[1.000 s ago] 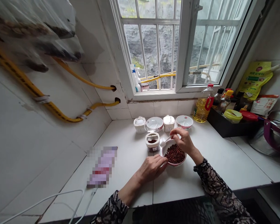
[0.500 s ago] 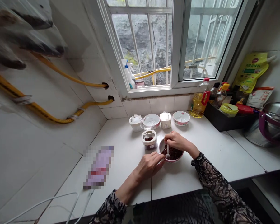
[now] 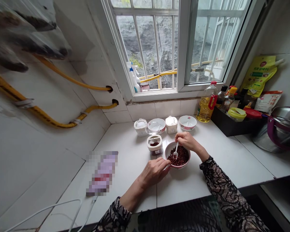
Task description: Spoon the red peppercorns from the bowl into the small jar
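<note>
R hand (image 3: 187, 141): narrow pinch grip on small white plastic spoon (image 3: 176, 150), tip down among dark red peppercorns (image 3: 180, 157) in ceramic bowl (image 3: 170, 149), on white tiled tabletop (image 3: 132, 161). L hand (image 3: 154, 172): fingers (image 3: 166, 164) curled at rim, apparently steadying bowl; can't tell if gripping. White-rimmed canister (image 3: 154, 148), few peppercorns inside, sits just beside bowl, w/in easy reach.

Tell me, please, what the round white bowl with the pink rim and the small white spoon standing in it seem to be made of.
The white bowl looks like glazed ceramic: its smooth inner wall has a soft sheen. The small white spoon looks like plastic, being thin and plain white with little shine, though it is too small to be sure.
</note>
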The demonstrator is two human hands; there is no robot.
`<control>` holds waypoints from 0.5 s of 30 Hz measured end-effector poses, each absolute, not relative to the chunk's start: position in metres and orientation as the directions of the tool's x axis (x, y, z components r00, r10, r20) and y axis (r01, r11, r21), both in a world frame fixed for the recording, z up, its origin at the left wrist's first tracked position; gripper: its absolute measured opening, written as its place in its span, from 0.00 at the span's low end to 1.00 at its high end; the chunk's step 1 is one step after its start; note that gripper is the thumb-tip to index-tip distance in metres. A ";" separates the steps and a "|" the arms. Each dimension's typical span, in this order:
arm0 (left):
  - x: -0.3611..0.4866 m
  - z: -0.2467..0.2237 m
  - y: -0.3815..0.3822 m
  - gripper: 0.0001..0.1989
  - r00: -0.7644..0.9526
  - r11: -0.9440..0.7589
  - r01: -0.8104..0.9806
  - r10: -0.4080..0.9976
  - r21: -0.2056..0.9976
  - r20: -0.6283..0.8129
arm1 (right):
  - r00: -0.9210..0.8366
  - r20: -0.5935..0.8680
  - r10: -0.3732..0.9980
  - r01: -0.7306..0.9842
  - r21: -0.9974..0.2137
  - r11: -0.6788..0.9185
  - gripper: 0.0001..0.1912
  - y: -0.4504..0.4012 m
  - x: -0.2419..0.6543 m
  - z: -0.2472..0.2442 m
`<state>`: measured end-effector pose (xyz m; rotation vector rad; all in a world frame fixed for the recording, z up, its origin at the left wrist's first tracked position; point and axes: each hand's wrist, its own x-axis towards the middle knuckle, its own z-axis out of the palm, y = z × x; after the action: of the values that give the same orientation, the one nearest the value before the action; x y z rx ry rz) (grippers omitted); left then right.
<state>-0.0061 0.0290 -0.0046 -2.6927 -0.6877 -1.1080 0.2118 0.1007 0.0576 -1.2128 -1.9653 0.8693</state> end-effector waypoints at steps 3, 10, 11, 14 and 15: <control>-0.006 -0.006 0.029 0.07 0.626 -0.886 0.462 0.355 0.037 0.694 | -0.370 0.264 0.891 0.541 -0.718 0.438 0.11 0.101 0.211 0.057; -0.007 -0.007 0.030 0.07 0.626 -0.890 0.454 0.354 0.044 0.695 | -0.358 0.266 0.895 0.555 -0.710 0.433 0.12 0.100 0.210 0.056; -0.007 -0.007 0.029 0.07 0.625 -0.891 0.451 0.351 0.045 0.697 | -0.351 0.250 0.902 0.538 -0.735 0.413 0.11 0.100 0.210 0.057; -0.006 -0.006 0.029 0.06 0.622 -0.891 0.452 0.350 0.045 0.700 | -0.315 0.168 0.934 0.473 -0.825 0.308 0.11 0.099 0.208 0.058; -0.006 -0.005 0.029 0.06 0.622 -0.890 0.453 0.350 0.043 0.700 | -0.296 0.134 0.946 0.451 -0.853 0.262 0.10 0.099 0.207 0.057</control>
<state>-0.0063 0.0292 -0.0054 -2.7033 -0.6737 -1.1222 0.2073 0.0989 0.0574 -1.2656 -1.8694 0.9471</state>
